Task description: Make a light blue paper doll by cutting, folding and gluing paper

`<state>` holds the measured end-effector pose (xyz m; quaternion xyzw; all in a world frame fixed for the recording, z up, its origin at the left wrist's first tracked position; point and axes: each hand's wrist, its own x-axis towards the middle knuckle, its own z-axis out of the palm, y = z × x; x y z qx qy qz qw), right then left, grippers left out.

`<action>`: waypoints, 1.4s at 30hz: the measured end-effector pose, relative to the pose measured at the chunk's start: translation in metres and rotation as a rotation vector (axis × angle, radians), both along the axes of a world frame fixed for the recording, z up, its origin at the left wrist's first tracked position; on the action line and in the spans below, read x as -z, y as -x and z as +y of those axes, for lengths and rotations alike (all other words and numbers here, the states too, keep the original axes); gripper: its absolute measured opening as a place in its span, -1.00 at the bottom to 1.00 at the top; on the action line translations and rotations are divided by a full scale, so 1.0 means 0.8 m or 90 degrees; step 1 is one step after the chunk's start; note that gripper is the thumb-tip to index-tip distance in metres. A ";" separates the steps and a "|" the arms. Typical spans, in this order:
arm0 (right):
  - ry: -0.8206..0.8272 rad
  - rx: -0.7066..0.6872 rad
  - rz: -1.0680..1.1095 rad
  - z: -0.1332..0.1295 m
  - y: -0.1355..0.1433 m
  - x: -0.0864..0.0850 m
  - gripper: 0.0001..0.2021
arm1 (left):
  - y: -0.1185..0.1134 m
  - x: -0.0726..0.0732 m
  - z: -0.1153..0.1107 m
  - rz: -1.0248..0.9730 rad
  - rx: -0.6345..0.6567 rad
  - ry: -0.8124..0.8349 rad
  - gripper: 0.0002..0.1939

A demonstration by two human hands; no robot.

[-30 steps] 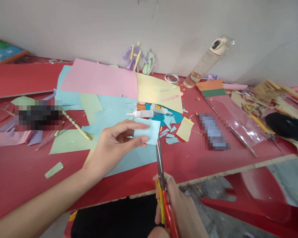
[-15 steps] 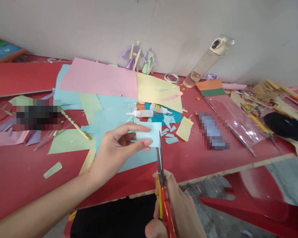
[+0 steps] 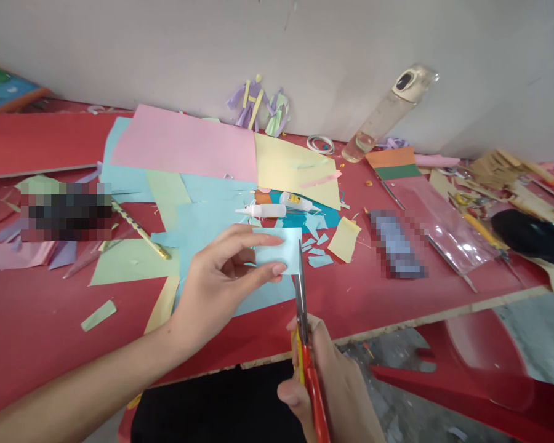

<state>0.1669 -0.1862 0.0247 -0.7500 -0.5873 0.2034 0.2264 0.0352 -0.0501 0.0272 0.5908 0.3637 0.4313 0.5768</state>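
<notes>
Between thumb and fingers, my left hand [image 3: 226, 264] pinches a small light-blue piece of paper [image 3: 289, 251] above the table. My right hand [image 3: 332, 375] grips scissors [image 3: 310, 363] with red and yellow handles, their blades pointing up along the paper's right edge. Below the held paper lies a larger light-blue sheet [image 3: 207, 215]. Small blue paper scraps [image 3: 321, 261] and a yellow paper piece [image 3: 345, 240] are just right of it. Two white glue bottles, one [image 3: 263, 211] lying in front of the other [image 3: 298, 202], rest behind my left hand.
Pink paper [image 3: 184, 141] and yellow paper [image 3: 290, 166] cover the back of the red table [image 3: 50, 344]. A water bottle [image 3: 383, 120] leans against the wall beside paper figures [image 3: 252, 104]. A pencil [image 3: 143, 231] lies left; a clear pouch [image 3: 461, 221] right. A red chair [image 3: 480, 363] stands below.
The scissor blades look closer together, and the handles have shifted slightly right. The held paper has moved a little to the right. Otherwise the table looks the same.
</notes>
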 end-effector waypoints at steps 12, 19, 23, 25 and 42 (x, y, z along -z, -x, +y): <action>-0.005 -0.012 -0.030 0.003 -0.003 0.001 -0.18 | 0.002 -0.003 -0.002 0.114 -0.058 -0.135 -0.83; -0.025 0.006 -0.002 0.007 -0.003 0.000 -0.21 | 0.003 -0.001 -0.003 0.113 -0.057 -0.149 -0.83; -0.039 -0.005 -0.022 0.004 -0.006 0.004 -0.20 | 0.003 0.000 -0.004 0.090 -0.041 -0.146 -0.81; -0.035 -0.001 -0.036 0.004 -0.006 0.002 -0.19 | 0.003 0.000 -0.003 0.080 -0.028 -0.152 -0.80; -0.042 0.058 -0.061 0.014 -0.034 0.002 -0.51 | 0.001 -0.007 0.001 0.033 0.134 -0.020 -0.85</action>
